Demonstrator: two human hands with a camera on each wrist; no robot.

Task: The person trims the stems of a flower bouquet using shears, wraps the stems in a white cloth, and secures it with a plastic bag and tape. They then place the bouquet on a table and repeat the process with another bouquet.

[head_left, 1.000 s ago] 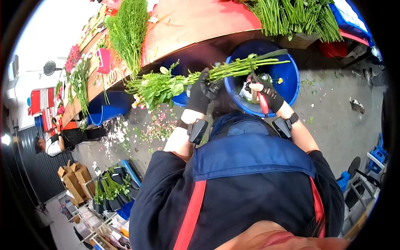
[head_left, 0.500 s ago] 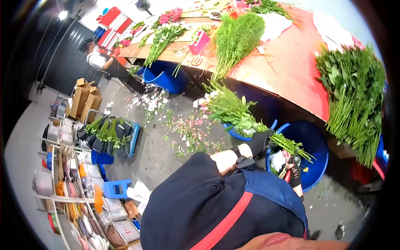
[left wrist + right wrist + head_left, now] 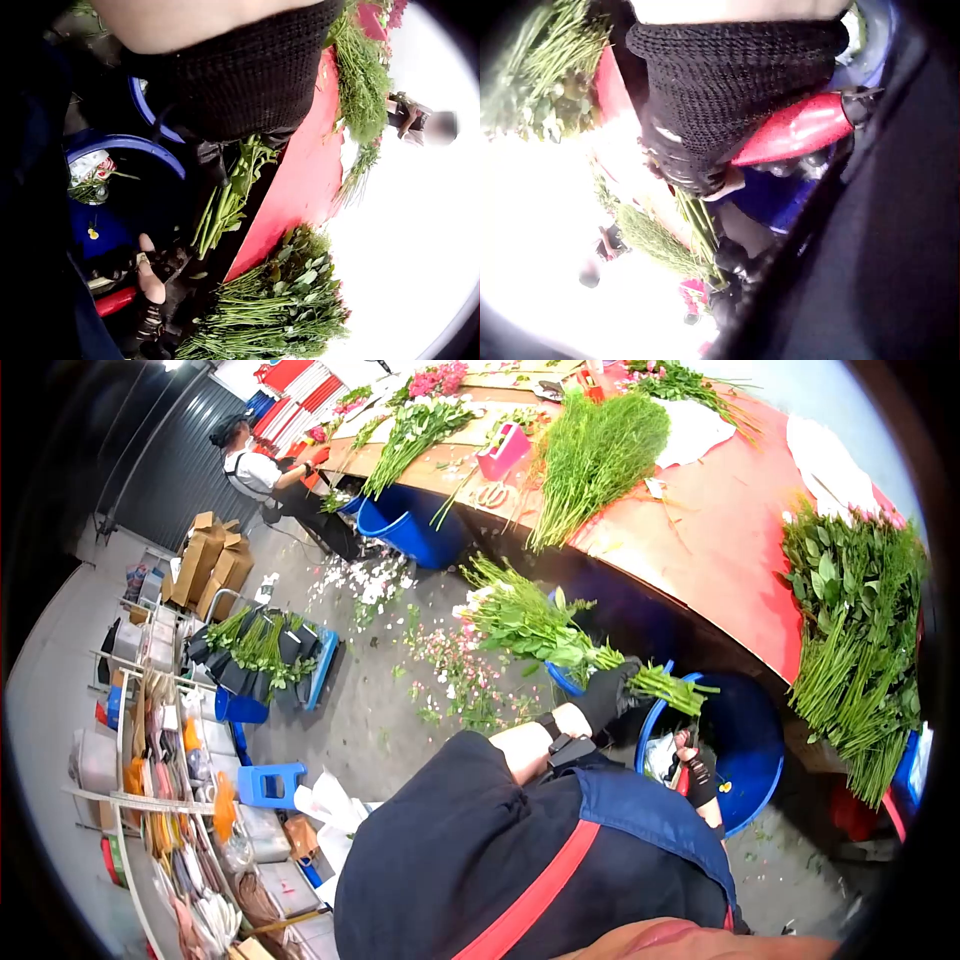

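Note:
My left hand point(image 3: 608, 695), in a black glove, grips a bunch of flower stems point(image 3: 535, 628) around the middle. Pink-white blooms and leaves point left, while the cut stem ends jut out over a large blue bucket point(image 3: 768, 760). Below those ends, my right hand point(image 3: 698, 778) holds red-handled pruning shears point(image 3: 799, 135), its bare thumb and fingertips showing past the glove. In the left wrist view the stems hang from under the left glove, and the shears' red handle point(image 3: 116, 301) lies beside the right thumb. Clippings and crumpled wrapping sit inside the bucket.
A red-topped table point(image 3: 690, 550) runs along the far side with feathery greens point(image 3: 600, 460) and a large bundle of leafy stems point(image 3: 855, 630). Petals point(image 3: 470, 670) litter the floor. At left stand a shelf rack point(image 3: 130, 760), cardboard boxes point(image 3: 210, 565) and another person point(image 3: 262, 475).
The head view has swung left toward the racks. The bunch's stem ends now sit apart from the right hand, which has lowered toward the bucket with the shears.

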